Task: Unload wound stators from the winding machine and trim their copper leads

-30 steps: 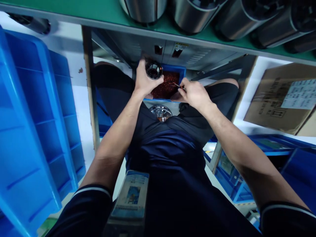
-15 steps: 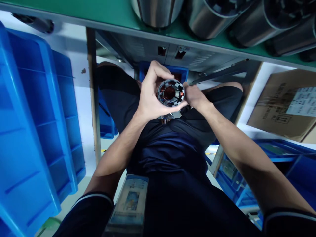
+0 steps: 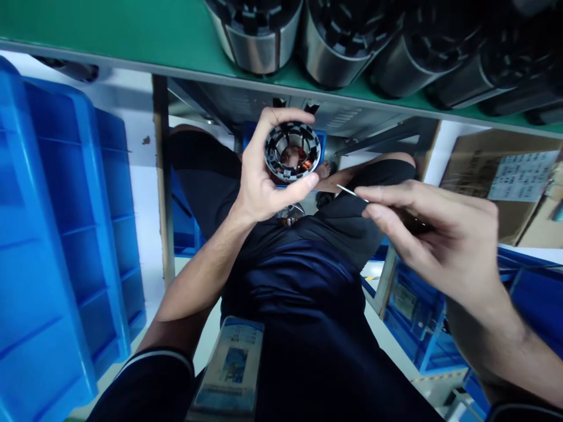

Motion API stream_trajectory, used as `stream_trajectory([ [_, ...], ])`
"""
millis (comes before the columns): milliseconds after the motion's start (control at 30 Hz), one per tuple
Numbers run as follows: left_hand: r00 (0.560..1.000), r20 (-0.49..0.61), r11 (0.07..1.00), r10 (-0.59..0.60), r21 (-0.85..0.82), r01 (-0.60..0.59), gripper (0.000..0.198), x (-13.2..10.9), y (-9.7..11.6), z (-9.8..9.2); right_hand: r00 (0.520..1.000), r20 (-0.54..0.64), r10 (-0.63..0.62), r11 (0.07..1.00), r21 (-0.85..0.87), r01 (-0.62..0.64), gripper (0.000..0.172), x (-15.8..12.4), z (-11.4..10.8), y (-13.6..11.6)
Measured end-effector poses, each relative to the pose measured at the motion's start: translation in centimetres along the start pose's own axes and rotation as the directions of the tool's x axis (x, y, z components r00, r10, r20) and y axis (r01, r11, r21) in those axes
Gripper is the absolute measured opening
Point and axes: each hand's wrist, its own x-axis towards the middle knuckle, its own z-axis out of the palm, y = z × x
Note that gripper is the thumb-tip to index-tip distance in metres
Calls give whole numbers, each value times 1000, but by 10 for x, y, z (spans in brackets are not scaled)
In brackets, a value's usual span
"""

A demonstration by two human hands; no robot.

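My left hand is wrapped round a ring-shaped metal part, thumb and fingers on its sides. The part's open end faces the camera, showing a black slotted rim and copper-coloured pieces inside. To the right of it, my right hand pinches a thin metal rod between thumb and fingertips. The rod's tip points left, towards the part, and does not touch it. The rod's other end is hidden in my fingers.
Several metal cylinders with black slotted tops stand on the green bench above. Blue bins are stacked at the left. A cardboard box and more blue bins are at the right.
My right hand has moved right and up from beside the part, and the thin rod now shows in its fingers. My left hand has tilted the part, showing more of its inside.
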Motion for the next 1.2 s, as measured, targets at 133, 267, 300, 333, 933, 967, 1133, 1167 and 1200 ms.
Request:
stream_trajectory([
  [133, 996, 40, 996, 85, -23, -84, 60, -2, 14, 1, 998, 54, -39, 998, -42, 41, 43, -5, -9, -26],
  [267, 990, 81, 993, 115, -41, -112, 57, -6, 31, -4, 990, 138, -2, 994, -110, 17, 30, -11, -13, -36],
  [300, 989, 101, 994, 110, -33, -107, 58, -8, 34, -5, 988, 152, 0, 992, -123, 19, 28, -12, -14, -37],
  [333, 987, 129, 995, 101, -17, -99, 60, -9, 37, -6, 988, 156, -3, 991, -132, 24, 27, -13, -14, -37],
  [933, 986, 168, 983, 21, -184, 10, 58, -14, 60, 6, 973, 223, -57, 977, -187, 100, 23, -8, -16, -38],
  [967, 988, 153, 977, -7, -209, 39, 60, -16, 61, 7, 972, 225, -66, 984, -147, 101, 22, -7, -14, -37],
  [1133, 983, 150, 970, -107, -203, 136, 69, -25, 67, 8, 982, 183, -50, 999, 11, 48, 23, -7, 2, -33],
  [1167, 982, 146, 965, -118, -215, 148, 69, -25, 68, 7, 986, 159, -56, 997, 57, 47, 24, -8, 7, -31],
  [1200, 981, 144, 958, -133, -234, 164, 69, -24, 69, 5, 990, 128, -52, 993, 108, 38, 27, -10, 12, -28],
])
